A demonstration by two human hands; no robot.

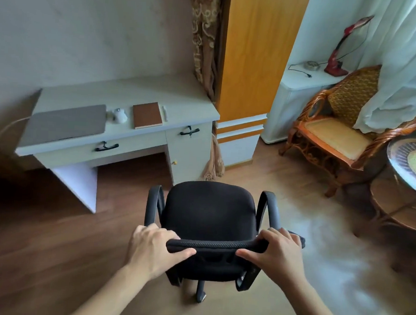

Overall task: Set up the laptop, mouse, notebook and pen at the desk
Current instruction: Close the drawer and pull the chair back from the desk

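A white desk (138, 89) stands against the wall at upper left. On it lie a closed grey laptop (65, 122), a white mouse (120, 116), a brown notebook (147, 115) and a white pen (165, 113), left to right. A black office chair (209, 211) stands on the floor in front of me, right of the desk's opening. My left hand (151, 247) grips the left end of the chair's backrest top. My right hand (277, 255) grips its right end.
A white cable (1, 132) runs off the desk's left side. An orange wardrobe (252, 50) and a curtain stand right of the desk. A rattan armchair (335, 136), a white cabinet with a red lamp (337, 53) and a round glass table (413, 165) fill the right.
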